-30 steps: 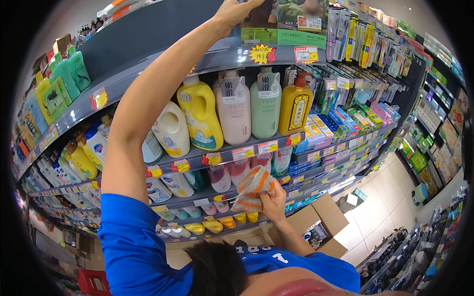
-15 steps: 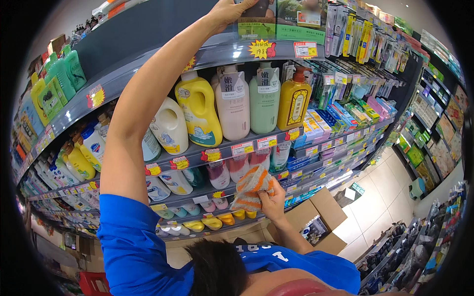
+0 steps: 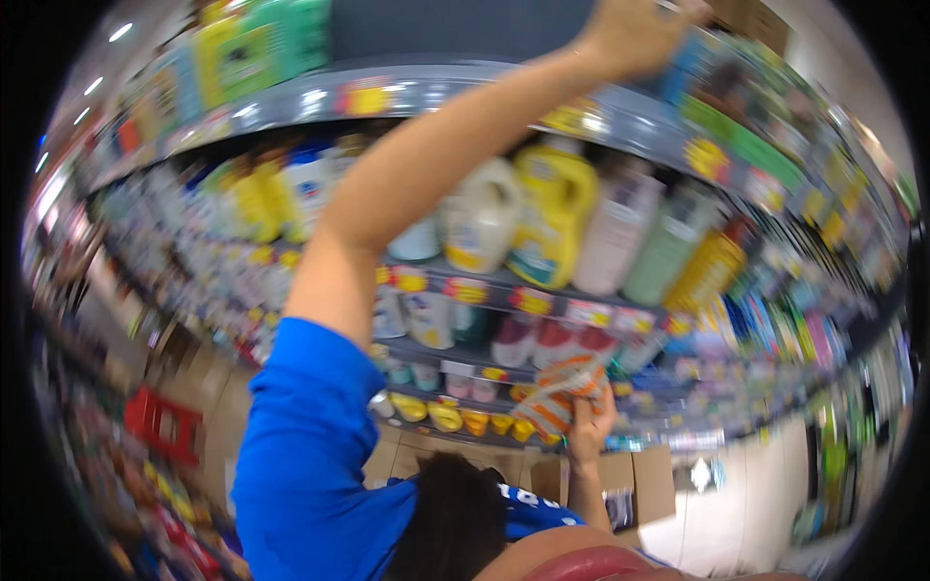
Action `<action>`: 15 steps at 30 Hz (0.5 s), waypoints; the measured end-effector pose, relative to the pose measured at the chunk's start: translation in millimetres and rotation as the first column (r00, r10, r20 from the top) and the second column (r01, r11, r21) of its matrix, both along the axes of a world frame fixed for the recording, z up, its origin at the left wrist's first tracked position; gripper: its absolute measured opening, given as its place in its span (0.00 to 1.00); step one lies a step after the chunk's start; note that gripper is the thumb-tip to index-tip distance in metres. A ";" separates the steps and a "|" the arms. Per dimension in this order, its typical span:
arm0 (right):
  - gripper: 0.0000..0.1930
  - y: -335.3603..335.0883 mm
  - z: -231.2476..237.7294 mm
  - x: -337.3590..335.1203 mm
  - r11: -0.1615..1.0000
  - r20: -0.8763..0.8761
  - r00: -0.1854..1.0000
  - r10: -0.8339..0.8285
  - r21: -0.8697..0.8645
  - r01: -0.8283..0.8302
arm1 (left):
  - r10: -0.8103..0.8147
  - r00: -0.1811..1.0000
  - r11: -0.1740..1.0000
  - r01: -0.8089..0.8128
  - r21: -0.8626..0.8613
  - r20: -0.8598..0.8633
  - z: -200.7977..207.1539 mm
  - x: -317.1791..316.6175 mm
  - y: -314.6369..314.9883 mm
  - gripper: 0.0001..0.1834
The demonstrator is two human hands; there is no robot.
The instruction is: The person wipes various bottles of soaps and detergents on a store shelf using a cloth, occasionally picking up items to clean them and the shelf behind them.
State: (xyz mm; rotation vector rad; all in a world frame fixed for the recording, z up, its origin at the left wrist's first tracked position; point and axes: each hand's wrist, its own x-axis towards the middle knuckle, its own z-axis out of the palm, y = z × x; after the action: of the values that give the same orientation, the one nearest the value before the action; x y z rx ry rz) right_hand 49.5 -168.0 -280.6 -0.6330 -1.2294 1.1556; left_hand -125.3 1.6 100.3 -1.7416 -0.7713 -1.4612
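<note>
My left hand (image 3: 641,37) is raised at the upper shelf (image 3: 436,92), beside a row of blurred green-and-dark boxes (image 3: 751,121). Its fingers are smeared by motion and partly cut off by the upper edge, so their grip does not show. Lower down, my right hand (image 3: 593,421) is closed round an orange-and-grey striped cloth (image 3: 560,392), held bunched in front of the lower shelves. Behind my left forearm and to its right stand a white jug-shaped bottle (image 3: 482,218), a yellow handled bottle (image 3: 552,218), and pink (image 3: 618,232) and pale green bottles (image 3: 668,247).
An amber pump bottle (image 3: 712,266) ends that row. Green and yellow containers (image 3: 257,48) stand at the upper shelf's left. Beneath my right arm an open cardboard box (image 3: 654,484) sits on the tiled floor. A red basket (image 3: 165,426) is at the lower left.
The view has swung left, so the shelves appear farther right and blurred. My left hand stays up at the top shelf by the boxes. My right hand still holds the striped cloth.
</note>
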 end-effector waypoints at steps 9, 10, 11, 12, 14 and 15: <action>0.23 34.6 -68.3 -58.9 0.808 -0.158 0.829 0.537 -0.185 -0.559 | 0.326 0.880 0.833 -0.441 0.334 0.346 -27.5 -274.3 -150.2 0.22; 0.24 33.9 -65.2 -70.2 0.719 -0.262 0.743 0.616 -0.198 -0.666 | 0.361 0.873 0.816 -0.466 0.343 0.327 -26.6 -327.8 -166.7 0.21; 0.25 36.6 -47.1 -77.2 0.576 -0.428 0.564 0.706 -0.115 -0.809 | 0.518 0.763 0.684 -0.641 0.348 0.387 -28.9 -379.2 -180.3 0.17; 0.25 37.2 -30.2 -88.8 0.588 -0.428 0.572 0.700 -0.109 -0.801 | 0.609 0.662 0.626 -0.739 0.249 0.436 -30.6 -433.5 -203.7 0.24; 0.26 35.6 -19.8 -112.2 0.594 -0.515 0.570 0.640 -0.139 -0.793 | 0.727 0.419 0.485 -0.874 0.026 0.543 -44.4 -524.5 -238.0 0.34; 0.26 35.2 -23.8 -123.2 0.583 -0.601 0.555 0.576 -0.174 -0.794 | 0.756 0.283 0.414 -0.905 -0.096 0.590 -52.2 -555.0 -246.5 0.37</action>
State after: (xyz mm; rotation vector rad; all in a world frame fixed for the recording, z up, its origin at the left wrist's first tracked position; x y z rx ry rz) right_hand -73.7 -132.8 -304.4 -0.0793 -0.7650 2.1832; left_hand -680.3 -244.9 48.0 -0.3900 -1.4502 -1.1446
